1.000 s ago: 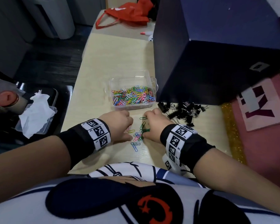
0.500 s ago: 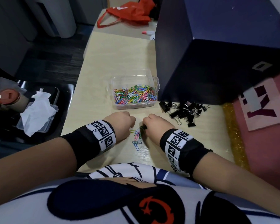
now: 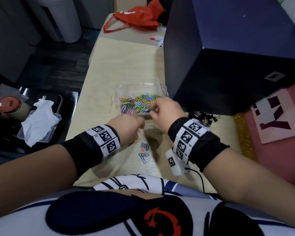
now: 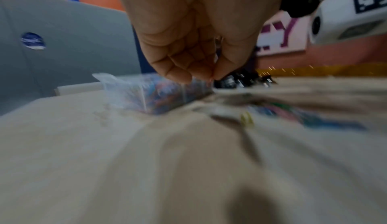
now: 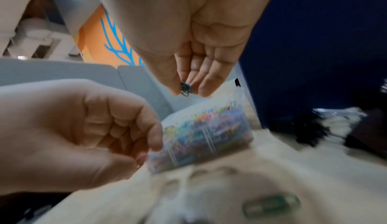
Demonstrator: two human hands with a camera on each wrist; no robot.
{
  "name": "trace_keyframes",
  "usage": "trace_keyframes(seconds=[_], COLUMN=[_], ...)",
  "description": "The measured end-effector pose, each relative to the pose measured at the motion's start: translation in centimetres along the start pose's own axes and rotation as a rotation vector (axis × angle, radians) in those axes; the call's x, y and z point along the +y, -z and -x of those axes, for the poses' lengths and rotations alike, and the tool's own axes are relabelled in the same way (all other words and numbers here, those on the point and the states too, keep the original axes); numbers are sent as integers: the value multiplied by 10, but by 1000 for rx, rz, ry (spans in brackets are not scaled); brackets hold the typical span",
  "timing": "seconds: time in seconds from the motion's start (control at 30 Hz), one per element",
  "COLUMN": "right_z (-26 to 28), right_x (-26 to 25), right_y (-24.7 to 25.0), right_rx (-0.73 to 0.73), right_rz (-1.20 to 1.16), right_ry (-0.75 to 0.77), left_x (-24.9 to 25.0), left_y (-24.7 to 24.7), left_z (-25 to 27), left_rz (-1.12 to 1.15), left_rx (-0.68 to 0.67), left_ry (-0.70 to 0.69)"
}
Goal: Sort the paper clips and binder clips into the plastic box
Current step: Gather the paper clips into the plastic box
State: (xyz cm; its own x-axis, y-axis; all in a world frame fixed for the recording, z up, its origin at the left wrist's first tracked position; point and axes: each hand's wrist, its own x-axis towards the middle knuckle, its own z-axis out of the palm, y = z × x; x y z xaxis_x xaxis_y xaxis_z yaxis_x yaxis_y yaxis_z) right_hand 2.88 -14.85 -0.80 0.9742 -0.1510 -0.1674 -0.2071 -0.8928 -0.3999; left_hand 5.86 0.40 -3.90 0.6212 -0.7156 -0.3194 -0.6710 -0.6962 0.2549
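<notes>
A clear plastic box half full of coloured paper clips stands mid-table; it also shows blurred in the wrist views. My right hand is raised over the box's near right corner and pinches a few blue-green paper clips between thumb and fingers. My left hand is curled into a fist low in front of the box; no clip shows in it. Several loose paper clips lie on the table between my wrists. A pile of black binder clips lies to the right.
A big dark blue box stands right beside the plastic box and behind the binder clips. A red bag lies at the table's far end. Left of the table sit a tray with tissue and a cup.
My right hand has lifted off the table with paper clips and moved forward over the box. My left hand has also shifted forward toward the box's near side.
</notes>
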Motion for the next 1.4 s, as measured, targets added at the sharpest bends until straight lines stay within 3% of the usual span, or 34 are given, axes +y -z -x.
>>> trace_keyframes(seconds=[0.13, 0.2, 0.3, 0.37, 0.47, 0.57, 0.8, 1.13, 1.3, 1.4], right_z=[-11, -8, 4, 16, 37, 48, 37, 27, 14, 1], right_x=[-4, -3, 2, 6, 8, 6, 15, 26, 21, 11], right_y=[16, 16, -1, -19, -40, -51, -45, -44, -26, -9], right_rx=[110, 69, -207, -357, -386, -342, -389, -366, -306, -127], right_rz=[-76, -18, 199, 265, 224, 212, 140, 147, 99, -27], right_ry=[-3, -17, -54, -121, -158, -29, 22, -44, -57, -81], left_x=[-9, -16, -22, -21, -14, -8, -5, -6, -13, -16], left_y=[32, 42, 41, 30, 7, -11, -21, -24, -7, 15], left_z=[-7, -10, -9, -5, -1, 2, 1, 1, 5, 2], left_rz=[168, 201, 167, 103, -21, -122, -174, -144, -19, 94], left_rx=[396, 484, 455, 339, 5, -145, -119, -131, 26, 193], left_ry=[48, 90, 76, 16, -21, -31, 2, 17, -15, 10])
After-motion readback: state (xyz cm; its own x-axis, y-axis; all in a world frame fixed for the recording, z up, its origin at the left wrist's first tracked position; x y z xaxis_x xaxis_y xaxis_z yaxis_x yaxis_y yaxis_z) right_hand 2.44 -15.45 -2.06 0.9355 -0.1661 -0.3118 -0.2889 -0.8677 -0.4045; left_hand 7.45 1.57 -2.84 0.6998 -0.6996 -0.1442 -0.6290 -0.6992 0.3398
